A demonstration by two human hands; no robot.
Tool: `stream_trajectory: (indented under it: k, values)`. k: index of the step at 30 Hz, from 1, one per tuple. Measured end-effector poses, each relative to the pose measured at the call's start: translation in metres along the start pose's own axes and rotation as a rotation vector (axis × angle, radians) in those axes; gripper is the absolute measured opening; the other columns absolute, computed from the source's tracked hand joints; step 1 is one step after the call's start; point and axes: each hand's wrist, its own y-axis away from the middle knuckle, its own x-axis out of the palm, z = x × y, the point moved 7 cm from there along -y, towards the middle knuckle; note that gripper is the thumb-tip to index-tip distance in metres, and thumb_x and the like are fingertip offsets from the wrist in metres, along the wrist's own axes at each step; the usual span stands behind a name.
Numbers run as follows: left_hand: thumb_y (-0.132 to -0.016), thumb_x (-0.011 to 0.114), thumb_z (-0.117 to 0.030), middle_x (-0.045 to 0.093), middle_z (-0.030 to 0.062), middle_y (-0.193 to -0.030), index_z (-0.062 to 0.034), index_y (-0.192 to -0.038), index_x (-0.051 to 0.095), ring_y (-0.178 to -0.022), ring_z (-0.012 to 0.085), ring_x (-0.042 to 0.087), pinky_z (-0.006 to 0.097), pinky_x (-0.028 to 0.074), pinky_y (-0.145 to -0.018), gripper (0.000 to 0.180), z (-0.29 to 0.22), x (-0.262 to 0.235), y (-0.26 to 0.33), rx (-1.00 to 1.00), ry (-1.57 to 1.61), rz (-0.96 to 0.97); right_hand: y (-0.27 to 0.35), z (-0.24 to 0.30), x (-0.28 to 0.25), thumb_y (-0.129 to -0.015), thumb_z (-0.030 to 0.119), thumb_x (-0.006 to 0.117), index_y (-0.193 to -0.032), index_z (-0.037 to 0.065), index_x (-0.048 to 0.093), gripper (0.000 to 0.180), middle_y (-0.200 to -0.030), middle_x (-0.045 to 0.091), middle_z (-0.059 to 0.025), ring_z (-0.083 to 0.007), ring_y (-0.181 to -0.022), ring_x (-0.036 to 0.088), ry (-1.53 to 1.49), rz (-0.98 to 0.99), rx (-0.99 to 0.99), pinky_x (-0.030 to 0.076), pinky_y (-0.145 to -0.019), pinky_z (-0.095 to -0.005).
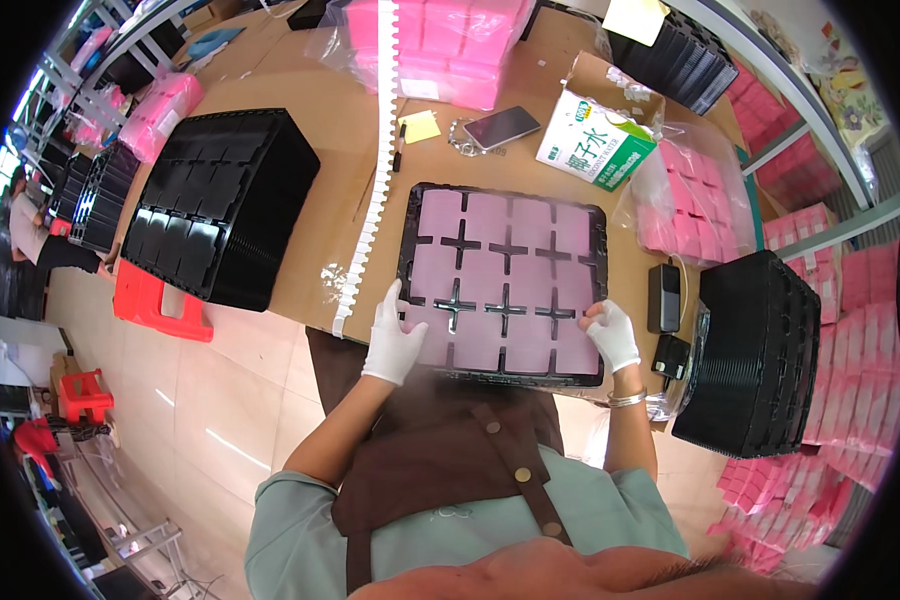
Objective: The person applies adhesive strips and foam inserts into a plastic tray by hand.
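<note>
A black plastic tray (506, 379) lies in front of me on the brown tabletop. Pale pink-purple flat pieces (480, 322) fill its compartments, with black cross-shaped dividers showing between them. At the tray's left edge is my left hand (394, 342) in a white glove, thumb and fingers apart, the thumb close to the nearest pink piece. My right hand (611, 337), also gloved but with bare fingertips, is at the right edge. Its fingers are curled together there; whatever is between them is too small to make out.
Stacks of black trays stand left (220, 200) and right (755, 355). A white notched strip (380, 170) crosses the table. Behind the tray are a phone (502, 128), an open carton (600, 125) and bagged pink pieces (690, 200). Black adapters (664, 298) sit right. Another person (30, 225) stands far left.
</note>
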Motion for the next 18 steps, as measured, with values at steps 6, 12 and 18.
stream_trajectory:
  k: [6, 12, 18]
  values:
    - [-0.071, 0.067, -0.001, 0.052, 0.0145, -0.101, -0.0018, -0.136, 0.033, -0.073, 0.0199, 0.053, 0.032, 0.048, -0.071, 0.073, 0.01, 0.004, 0.002, 0.108, -0.067, -0.04, 0.003, 0.001, 0.0, -0.074, 0.011, 0.071, -0.087, 0.002, 0.057, 0.021, -0.063, 0.059, -0.0031, -0.0105, -0.059, 0.052, 0.078, -0.037, 0.001, 0.043, -0.056, -0.0267]
    - [-0.074, 0.066, -0.003, 0.052, 0.0151, -0.103, -0.0022, -0.134, 0.038, -0.067, 0.0183, 0.055, 0.032, 0.049, -0.07, 0.066, 0.008, 0.006, 0.0, 0.129, -0.029, -0.029, 0.007, 0.008, -0.002, -0.074, 0.012, 0.07, -0.087, 0.002, 0.057, 0.022, -0.064, 0.06, -0.0062, -0.0141, -0.057, 0.054, 0.188, -0.087, 0.031, 0.045, -0.057, -0.0292]
    - [-0.075, 0.068, -0.008, 0.05, 0.0155, -0.109, -0.0017, -0.131, 0.04, -0.072, 0.0179, 0.059, 0.032, 0.05, -0.072, 0.062, -0.006, -0.007, 0.004, 0.097, -0.059, -0.064, 0.007, 0.008, -0.008, -0.075, 0.012, 0.07, -0.095, 0.002, 0.055, 0.027, -0.068, 0.062, -0.0094, -0.0179, -0.061, 0.057, 0.151, -0.161, 0.005, 0.047, -0.061, -0.0303]
